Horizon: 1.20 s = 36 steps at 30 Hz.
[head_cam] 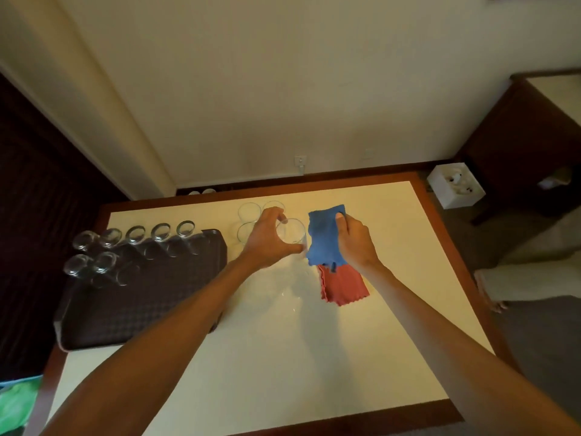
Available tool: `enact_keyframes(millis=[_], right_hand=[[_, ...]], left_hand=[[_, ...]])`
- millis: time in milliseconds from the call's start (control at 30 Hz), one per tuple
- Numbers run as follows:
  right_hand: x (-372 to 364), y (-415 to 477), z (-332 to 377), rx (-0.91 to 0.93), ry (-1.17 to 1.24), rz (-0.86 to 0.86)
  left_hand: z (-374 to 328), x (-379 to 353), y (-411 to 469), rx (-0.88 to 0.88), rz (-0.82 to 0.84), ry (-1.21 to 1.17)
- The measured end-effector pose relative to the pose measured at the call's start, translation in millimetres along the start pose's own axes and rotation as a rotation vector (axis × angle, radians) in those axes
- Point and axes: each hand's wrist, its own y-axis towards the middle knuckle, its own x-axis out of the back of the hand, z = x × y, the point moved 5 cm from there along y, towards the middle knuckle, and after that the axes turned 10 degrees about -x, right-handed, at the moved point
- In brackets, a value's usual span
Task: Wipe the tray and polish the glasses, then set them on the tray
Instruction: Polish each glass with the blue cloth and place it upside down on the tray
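left hand [267,240]: curling round a clear glass [294,232], thumb on the near side and fingers over the far rim, so it's clamped on it

glass: sitting just above or on the table [314,357], can't really tell which, right of the tray and touching the edge of the blue cloth

right hand [356,243]: pinching the blue cloth [323,240], thumb pressing on top near the far edge, fingers tucked under

blue cloth: hanging flat-ish between the two hands, its lower end overlapping the red cloth

red cloth [344,286]: lying on the white tabletop, just under the right wrist

tray [151,303]: dark brown, sitting at the table's left side, one corner poking over the edge

glasses on tray [160,232]: seven standing along the far end, five in the back row, two in front, looking upside down with thick bases up

spare glasses [249,212]: three waiting on the table just behind the left hand

white box [456,187]: sitting on the floor past the table's far right corner

green cloth [19,401]: peeking in at the bottom left
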Motion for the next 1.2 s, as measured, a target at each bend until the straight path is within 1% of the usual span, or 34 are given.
enact_keyframes(millis=[200,233,367,500,533,600,667,733,800,933,967,1067,1133,1200], right_hand=[[-29,-19,71,0.121,0.043,0.047],[-36,-23,83,0.144,0.047,0.051],[-72,-53,150,0.282,0.040,0.065],[-104,-88,208,0.378,0.061,0.118],[-114,-98,221,0.407,0.068,0.135],[-139,-123,248,0.479,0.071,0.163],[-163,-147,271,0.526,0.072,0.182],[-187,-166,287,0.562,0.075,0.194],[-211,-188,301,0.614,0.059,0.201],[-247,-226,312,0.636,0.079,0.307],[-252,-232,316,0.666,0.077,0.291],[-263,-242,325,0.812,0.015,0.125],[-266,-242,327,0.863,-0.009,0.010],[-269,-242,330,0.876,-0.004,-0.104]], left_hand=[[-12,93,-17,0.089,-0.108,-0.170],[-10,107,-20,0.095,-0.125,-0.223],[-9,166,-43,0.124,-0.206,-0.567],[-3,205,-59,0.144,-0.254,-0.687],[0,214,-65,0.171,-0.278,-0.729],[13,233,-79,0.239,-0.308,-0.843],[25,252,-92,0.258,-0.314,-0.970],[32,270,-107,0.227,-0.311,-1.033],[39,293,-121,0.209,-0.342,-1.064],[72,331,-136,0.249,-0.421,-1.212],[77,340,-138,0.244,-0.429,-1.219],[84,363,-141,0.195,-0.387,-1.314],[83,371,-142,0.168,-0.346,-1.380],[83,379,-142,0.147,-0.297,-1.411]])
